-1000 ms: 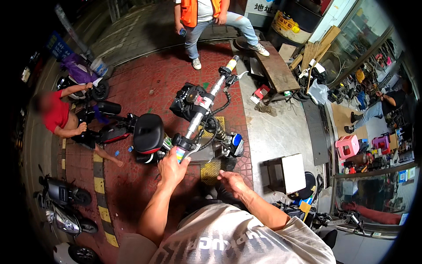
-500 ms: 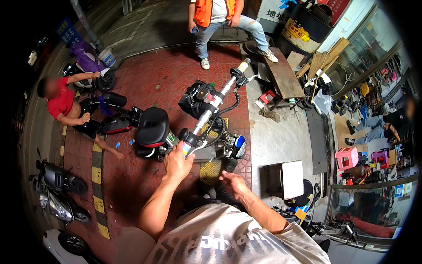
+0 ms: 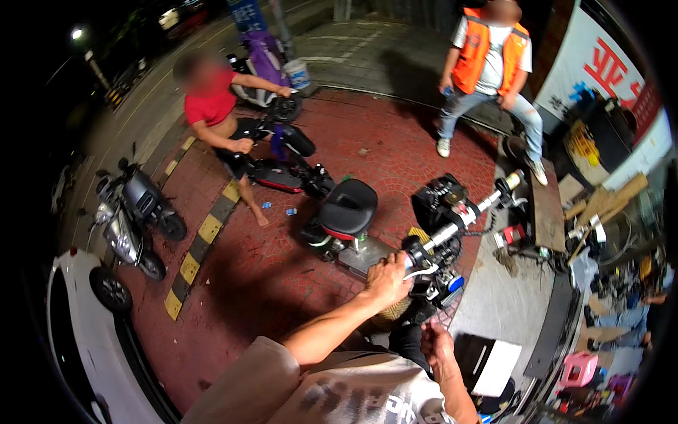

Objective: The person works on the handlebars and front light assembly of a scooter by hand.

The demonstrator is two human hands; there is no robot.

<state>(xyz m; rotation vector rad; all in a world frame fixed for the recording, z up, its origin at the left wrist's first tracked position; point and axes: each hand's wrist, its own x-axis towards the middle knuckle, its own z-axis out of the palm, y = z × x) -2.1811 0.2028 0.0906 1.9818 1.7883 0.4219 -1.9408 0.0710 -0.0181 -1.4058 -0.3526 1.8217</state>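
Observation:
An electric scooter with a black seat (image 3: 347, 205), a long silver handlebar (image 3: 470, 218) and a metal footboard (image 3: 364, 256) stands before me. My left hand (image 3: 385, 281) is closed on the left grip of the handlebar, beside the brake lever (image 3: 422, 271). My right hand (image 3: 436, 340) is low at my right, below the blue-rimmed lamp (image 3: 452, 286) and near the scooter's dark lower parts, with its fingers curled; whatever it may hold is too hidden to make out.
A person in red (image 3: 212, 106) straddles another scooter (image 3: 272, 182). A person in an orange vest (image 3: 470, 71) has one foot on a wooden bench (image 3: 547, 219). Parked scooters (image 3: 141, 194), a white car (image 3: 81, 325), a white box (image 3: 498, 364) and a cluttered shop (image 3: 621, 297) surround me.
My view has swung left, so the scooter and both bystanders appear further right and the white car shows more. My left hand still grips the handlebar; my right hand sits lower right in view.

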